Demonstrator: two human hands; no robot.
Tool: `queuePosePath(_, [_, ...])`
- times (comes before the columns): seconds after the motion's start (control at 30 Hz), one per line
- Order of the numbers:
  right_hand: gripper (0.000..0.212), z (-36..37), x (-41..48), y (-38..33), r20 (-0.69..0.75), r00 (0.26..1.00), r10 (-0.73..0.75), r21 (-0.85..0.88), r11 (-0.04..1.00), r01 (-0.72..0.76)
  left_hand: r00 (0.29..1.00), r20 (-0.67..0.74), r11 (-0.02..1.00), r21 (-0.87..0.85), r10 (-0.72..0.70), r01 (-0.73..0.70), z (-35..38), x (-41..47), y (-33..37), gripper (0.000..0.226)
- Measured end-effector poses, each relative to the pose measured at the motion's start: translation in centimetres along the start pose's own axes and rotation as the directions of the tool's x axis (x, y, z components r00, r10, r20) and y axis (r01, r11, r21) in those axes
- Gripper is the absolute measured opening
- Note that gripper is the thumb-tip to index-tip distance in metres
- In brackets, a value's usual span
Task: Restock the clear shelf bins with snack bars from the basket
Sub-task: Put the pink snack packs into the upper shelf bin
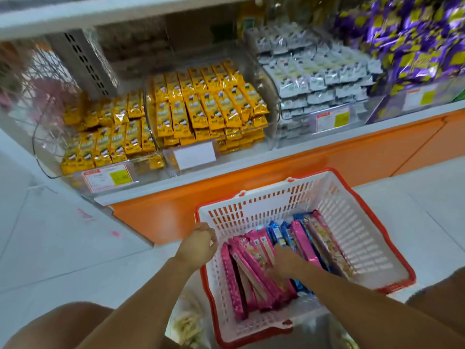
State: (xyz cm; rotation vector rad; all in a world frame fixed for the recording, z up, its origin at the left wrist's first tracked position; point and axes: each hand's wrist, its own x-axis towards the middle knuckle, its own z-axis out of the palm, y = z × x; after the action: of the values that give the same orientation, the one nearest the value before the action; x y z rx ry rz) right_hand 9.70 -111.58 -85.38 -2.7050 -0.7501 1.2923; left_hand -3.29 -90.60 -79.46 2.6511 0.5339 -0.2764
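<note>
The basket (266, 202) sits on the floor (63, 248), white with a red rim, its far edge close to the orange plinth (276, 172). The left hand (198, 245) clenches the basket's rim at the far left corner, fingers curled over the edge. The right hand (286, 263) reaches in from the near side and lies among the bars at the basket's middle; blur hides whether it grasps one or only touches them. Pink bars (241, 273) stand on edge against the basket's left wall. Blue bars (276, 233) stand just right of them, and more pink and pale ones lean beyond those. Right of the bars, the basket's bottom shows bare up to the right wall, leaving room for a hand.

Above and behind the basket, clear bins (271, 96) line the shelf. Yellow bars (208, 104) fill the two up and to the left, stacked near the front lips, with open space over them under the next shelf. Silver packs (314, 79) fill the bin straight above the basket, and purple packs (415, 39) the one up and to the right. Bare knees (57, 321) flank the basket's near end
</note>
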Motion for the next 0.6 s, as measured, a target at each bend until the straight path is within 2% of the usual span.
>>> queuePosePath(0.13, [0.106,4.5,0.2,-1.4,-0.008,0.997,0.071,0.072,0.995,-0.07,0.997,-0.071,0.997,0.075,0.024,-0.018,2.1,-0.1,0.0,0.021])
queuePosePath(0.2, [0.108,6.4,0.3,-1.9,-0.085,0.994,0.066,-0.035,0.997,-0.069,0.993,-0.117,0.996,0.086,0.012,-0.002,2.8,-0.3,0.3,0.028])
queuePosePath(0.3, [0.098,8.2,1.7,-2.1,-0.183,0.982,-0.052,-0.205,0.979,0.014,0.978,-0.208,0.995,0.089,-0.017,0.036,3.7,-0.1,0.4,0.032])
queuePosePath(0.43, [0.098,8.0,2.0,-2.8,-0.178,0.984,-0.017,-0.158,0.987,-0.011,0.964,-0.267,0.993,0.117,0.002,0.03,4.0,0.1,0.6,0.027])
queuePosePath(0.6, [0.093,7.2,2.2,-2.6,-0.138,0.99,0.007,-0.029,1.0,-0.011,0.965,-0.262,0.984,0.174,0.025,0.022,3.9,0.2,0.9,0.03])
